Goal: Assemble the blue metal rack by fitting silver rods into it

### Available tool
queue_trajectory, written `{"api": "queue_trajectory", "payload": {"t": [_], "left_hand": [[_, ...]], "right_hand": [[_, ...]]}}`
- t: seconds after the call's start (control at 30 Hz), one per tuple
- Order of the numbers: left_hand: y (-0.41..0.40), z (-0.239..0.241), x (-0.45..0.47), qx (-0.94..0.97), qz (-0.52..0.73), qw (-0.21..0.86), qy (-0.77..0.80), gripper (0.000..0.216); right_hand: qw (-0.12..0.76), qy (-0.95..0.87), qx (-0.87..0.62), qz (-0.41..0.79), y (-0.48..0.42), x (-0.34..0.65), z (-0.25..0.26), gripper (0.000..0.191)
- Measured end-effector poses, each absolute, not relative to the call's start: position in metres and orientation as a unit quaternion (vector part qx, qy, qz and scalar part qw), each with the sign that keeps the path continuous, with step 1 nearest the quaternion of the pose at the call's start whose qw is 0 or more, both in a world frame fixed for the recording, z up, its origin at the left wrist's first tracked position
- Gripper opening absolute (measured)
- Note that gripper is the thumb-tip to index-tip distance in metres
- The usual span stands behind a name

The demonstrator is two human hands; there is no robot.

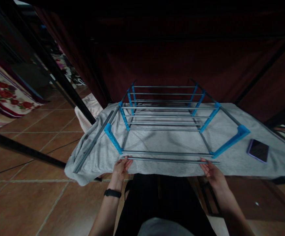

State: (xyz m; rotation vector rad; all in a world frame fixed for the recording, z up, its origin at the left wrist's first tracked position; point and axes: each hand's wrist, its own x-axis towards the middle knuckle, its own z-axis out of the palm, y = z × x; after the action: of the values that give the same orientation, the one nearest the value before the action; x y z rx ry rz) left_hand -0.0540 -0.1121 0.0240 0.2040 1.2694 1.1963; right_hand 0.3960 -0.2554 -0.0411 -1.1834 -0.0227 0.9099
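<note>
A thin grey metal rod (167,160) lies level along the near side of a rack frame (168,153) made of metal tubes and blue plastic brackets. My left hand (123,166) pinches the rod close to its left end. Toward the other end, my right hand (209,168) has thumb and fingers closed on the same rod. A blue bracket (113,139) rises just beyond my left hand, and another blue bracket (230,141) slants up beyond my right. Both near brackets have no crossbar between their upper ends.
The rack rests on a grey cloth (181,141) over a table. Loose metal rods (93,144) lie on the cloth at left, and a phone (258,150) lies at right. A dark red curtain (162,65) hangs behind. Dark metal posts (59,75) stand at left.
</note>
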Motion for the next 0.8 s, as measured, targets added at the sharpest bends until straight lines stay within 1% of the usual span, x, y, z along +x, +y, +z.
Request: {"api": "queue_trajectory", "payload": {"t": [0.27, 0.8], "left_hand": [[-0.1133, 0.0234, -0.0544, 0.091, 0.531, 0.635, 0.553, 0.023], [-0.1156, 0.0205, -0.0532, 0.113, 0.539, 0.628, 0.55, 0.026]], "right_hand": [[0.739, -0.011, -0.529, 0.417, -0.2553, 0.3944, -0.0414, 0.006], [0.745, -0.011, -0.518, 0.421, -0.257, 0.3949, -0.0425, 0.005]]}}
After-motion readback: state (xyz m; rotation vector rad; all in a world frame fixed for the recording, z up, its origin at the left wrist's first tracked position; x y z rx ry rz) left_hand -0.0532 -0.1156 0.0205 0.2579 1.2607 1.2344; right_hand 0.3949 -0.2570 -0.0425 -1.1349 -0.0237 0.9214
